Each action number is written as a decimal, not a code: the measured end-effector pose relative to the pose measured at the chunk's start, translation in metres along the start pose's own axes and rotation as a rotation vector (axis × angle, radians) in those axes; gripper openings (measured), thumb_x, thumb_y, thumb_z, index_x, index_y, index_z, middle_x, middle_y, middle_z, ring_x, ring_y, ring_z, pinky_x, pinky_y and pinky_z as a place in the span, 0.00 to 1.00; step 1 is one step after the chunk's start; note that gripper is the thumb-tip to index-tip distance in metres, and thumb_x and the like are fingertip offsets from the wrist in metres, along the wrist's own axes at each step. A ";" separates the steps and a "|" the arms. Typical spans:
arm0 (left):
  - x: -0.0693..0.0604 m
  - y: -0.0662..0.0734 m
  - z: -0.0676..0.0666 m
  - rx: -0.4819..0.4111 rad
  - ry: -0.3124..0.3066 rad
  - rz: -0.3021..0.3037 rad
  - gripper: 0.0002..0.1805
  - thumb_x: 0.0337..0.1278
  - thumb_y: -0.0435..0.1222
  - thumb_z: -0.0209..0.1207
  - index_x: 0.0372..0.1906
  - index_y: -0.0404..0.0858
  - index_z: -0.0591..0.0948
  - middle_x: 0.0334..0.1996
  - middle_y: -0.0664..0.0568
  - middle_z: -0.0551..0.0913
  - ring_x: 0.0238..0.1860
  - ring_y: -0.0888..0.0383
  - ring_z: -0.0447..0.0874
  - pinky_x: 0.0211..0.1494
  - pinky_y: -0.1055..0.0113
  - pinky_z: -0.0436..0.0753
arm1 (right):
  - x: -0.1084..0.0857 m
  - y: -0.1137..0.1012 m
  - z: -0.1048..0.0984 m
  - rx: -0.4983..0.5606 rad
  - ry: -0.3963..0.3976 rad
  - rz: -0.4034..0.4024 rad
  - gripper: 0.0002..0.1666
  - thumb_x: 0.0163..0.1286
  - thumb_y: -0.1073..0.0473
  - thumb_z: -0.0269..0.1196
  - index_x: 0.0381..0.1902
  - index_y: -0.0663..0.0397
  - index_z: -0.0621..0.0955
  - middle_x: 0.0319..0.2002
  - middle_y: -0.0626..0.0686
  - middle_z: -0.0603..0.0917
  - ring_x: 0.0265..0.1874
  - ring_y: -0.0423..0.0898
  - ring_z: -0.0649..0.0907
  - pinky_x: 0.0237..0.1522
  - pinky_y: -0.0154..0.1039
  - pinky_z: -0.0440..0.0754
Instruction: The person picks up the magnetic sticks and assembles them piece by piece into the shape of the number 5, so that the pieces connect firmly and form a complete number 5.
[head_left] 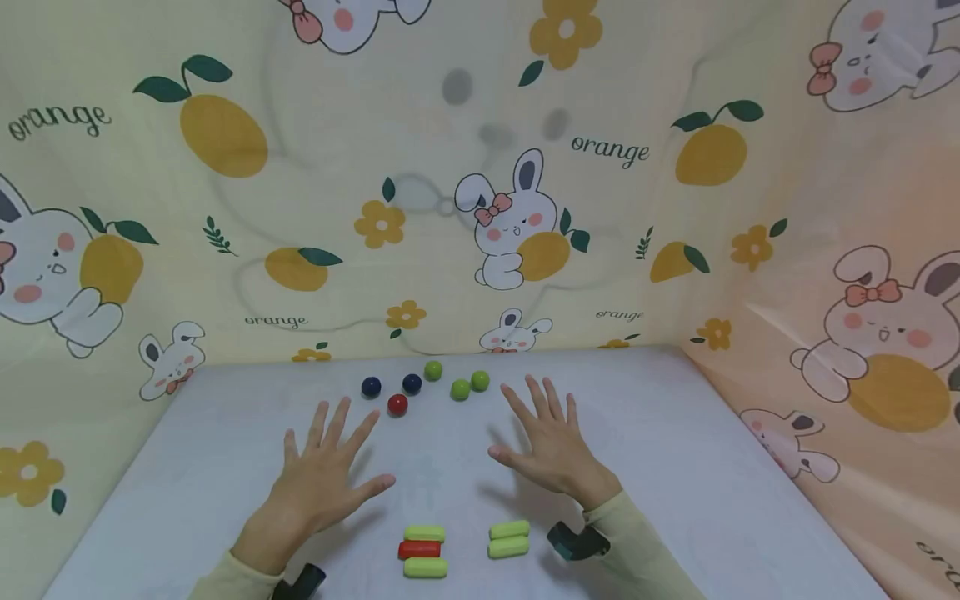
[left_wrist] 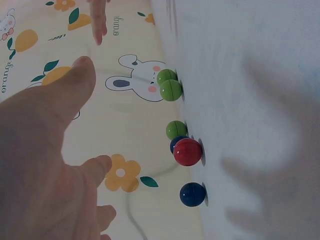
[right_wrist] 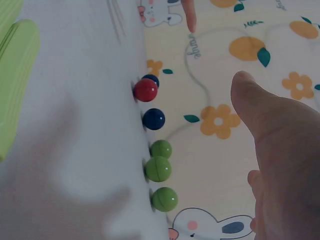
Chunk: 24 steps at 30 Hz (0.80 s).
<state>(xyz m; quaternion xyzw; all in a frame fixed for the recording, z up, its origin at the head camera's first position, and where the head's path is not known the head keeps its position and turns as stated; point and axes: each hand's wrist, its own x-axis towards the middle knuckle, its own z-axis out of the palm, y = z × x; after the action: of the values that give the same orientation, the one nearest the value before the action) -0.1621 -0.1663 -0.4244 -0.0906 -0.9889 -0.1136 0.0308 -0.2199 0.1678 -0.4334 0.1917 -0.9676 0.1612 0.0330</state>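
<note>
Both hands hover over a white table with fingers spread and hold nothing. My left hand (head_left: 318,475) is left of centre, palm down; my right hand (head_left: 558,454) is to the right, angled inward. Beyond them lies a loose group of small balls: a red ball (head_left: 397,405), two dark blue balls (head_left: 371,387) and three green balls (head_left: 461,389). Closer to me, a red stick-shaped block (head_left: 419,549) lies between two light green ones (head_left: 425,567). Two more light green blocks (head_left: 508,547) lie side by side near the right wrist. In the right wrist view green blocks (right_wrist: 20,85) show at the left edge.
A cloth (head_left: 420,125) printed with rabbits and oranges hangs behind the table (head_left: 442,467) and along its sides. Dark wrist cameras (head_left: 577,542) sit on both wrists over beige sleeves (head_left: 637,550). Shadows of the hands fall on the tabletop.
</note>
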 end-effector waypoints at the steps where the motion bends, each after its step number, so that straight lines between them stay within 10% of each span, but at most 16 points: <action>1: 0.001 0.001 0.001 0.006 -0.004 0.005 0.50 0.56 0.74 0.51 0.79 0.53 0.60 0.81 0.37 0.50 0.80 0.29 0.41 0.68 0.18 0.47 | 0.000 0.000 0.000 0.003 0.000 -0.003 0.55 0.64 0.23 0.55 0.82 0.33 0.50 0.83 0.59 0.43 0.82 0.63 0.40 0.74 0.74 0.37; 24: 0.005 0.021 0.014 -0.179 -0.140 0.141 0.36 0.61 0.55 0.65 0.71 0.44 0.73 0.69 0.41 0.74 0.70 0.40 0.73 0.67 0.37 0.73 | 0.006 0.002 0.024 0.096 -0.052 -0.068 0.50 0.67 0.36 0.66 0.80 0.40 0.59 0.78 0.62 0.61 0.78 0.66 0.56 0.72 0.70 0.59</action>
<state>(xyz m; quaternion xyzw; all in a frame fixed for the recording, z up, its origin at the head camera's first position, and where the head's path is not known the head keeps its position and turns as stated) -0.1640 -0.1417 -0.4331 -0.1700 -0.9657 -0.1923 -0.0387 -0.2266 0.1596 -0.4559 0.2301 -0.9521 0.2014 0.0043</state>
